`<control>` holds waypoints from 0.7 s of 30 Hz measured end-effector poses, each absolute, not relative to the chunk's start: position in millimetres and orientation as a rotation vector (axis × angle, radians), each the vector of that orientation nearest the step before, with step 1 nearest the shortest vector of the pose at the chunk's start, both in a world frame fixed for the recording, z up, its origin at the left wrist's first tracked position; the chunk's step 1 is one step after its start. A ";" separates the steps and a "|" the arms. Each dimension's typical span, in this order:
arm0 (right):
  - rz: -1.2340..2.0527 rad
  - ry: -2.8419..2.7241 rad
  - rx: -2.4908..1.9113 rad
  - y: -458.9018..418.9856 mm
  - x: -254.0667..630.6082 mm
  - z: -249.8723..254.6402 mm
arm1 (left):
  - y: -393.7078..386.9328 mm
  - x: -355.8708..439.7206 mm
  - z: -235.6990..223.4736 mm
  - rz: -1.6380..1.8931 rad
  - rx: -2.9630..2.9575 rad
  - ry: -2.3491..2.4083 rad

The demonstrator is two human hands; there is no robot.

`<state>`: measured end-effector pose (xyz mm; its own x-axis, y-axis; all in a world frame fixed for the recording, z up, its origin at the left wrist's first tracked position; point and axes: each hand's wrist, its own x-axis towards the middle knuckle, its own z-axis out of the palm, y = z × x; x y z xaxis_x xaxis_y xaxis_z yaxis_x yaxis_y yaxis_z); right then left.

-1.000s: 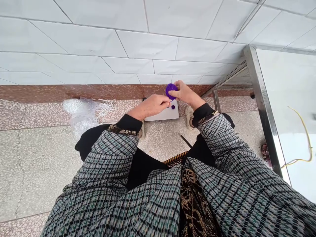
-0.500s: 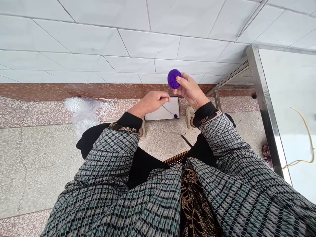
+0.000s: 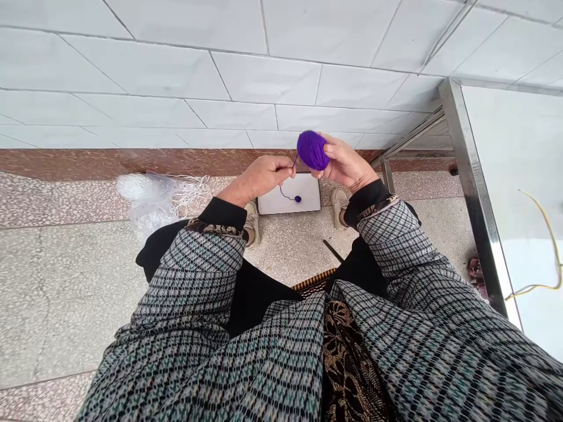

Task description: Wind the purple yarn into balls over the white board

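Note:
A purple ball of yarn (image 3: 312, 150) is gripped in the fingers of my right hand (image 3: 345, 164), held up in front of the tiled wall. My left hand (image 3: 259, 176) is closed in a pinch on the purple yarn strand (image 3: 287, 194) that runs from the ball. The strand hangs down in a loop and ends in a small purple knot or bead (image 3: 298, 199) over a white flat box (image 3: 290, 199) lying on the floor between my shoes.
A clear plastic bag with white string (image 3: 153, 196) lies on the floor at the left by the wall. A steel-framed table (image 3: 466, 181) stands at the right with a yellow cord (image 3: 549, 252) on it. A dark woven edge (image 3: 313, 282) shows between my knees.
My right hand lifted the ball and then turned it closer to my left hand. The hanging strand has shortened and its end has swung left.

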<state>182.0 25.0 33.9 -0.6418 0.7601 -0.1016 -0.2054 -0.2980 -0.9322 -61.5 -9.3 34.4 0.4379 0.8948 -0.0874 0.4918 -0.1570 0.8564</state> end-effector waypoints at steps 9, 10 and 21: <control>1.558 -1.206 -1.160 28.1 172.2 51.0 | -16.0 -44.2 39.0 0.314 1.842 0.987; 1.520 -1.250 -1.244 28.1 171.2 52.7 | -16.5 -44.4 40.2 0.292 1.852 0.955; 2.118 -1.807 -0.741 23.2 183.6 48.9 | -9.2 -66.6 44.3 0.658 1.781 1.129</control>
<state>183.6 23.2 48.9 -0.8363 0.5065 -0.2101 0.1277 -0.1927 -0.9729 -66.6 -9.2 44.3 0.4418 0.8967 -0.0274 0.4182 -0.1789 0.8906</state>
